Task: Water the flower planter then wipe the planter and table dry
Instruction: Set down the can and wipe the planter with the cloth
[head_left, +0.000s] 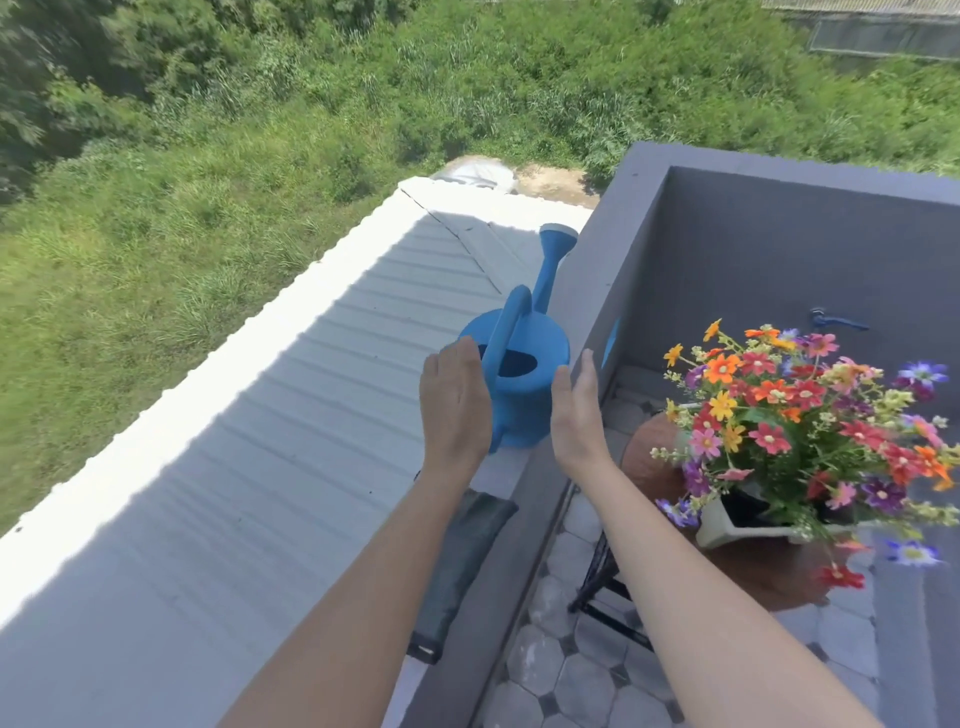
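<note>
A blue watering can (522, 395) stands upright on the top of the balcony wall, spout pointing away. My left hand (454, 402) is held flat beside its left flank, and my right hand (576, 410) is flat beside its right flank; both are open, and I cannot tell whether either touches the can. To the right, a white planter (727, 527) full of bright mixed flowers (795, 415) sits on a round reddish-brown table (649, 462).
A dark folded cloth (462, 566) lies on the wall ledge under my left forearm. Beyond the ledge is a white corrugated roof (291, 447) and grass below. Grey balcony walls (779, 270) enclose a tiled floor (561, 670); a blue tap (836, 321) sits on the far wall.
</note>
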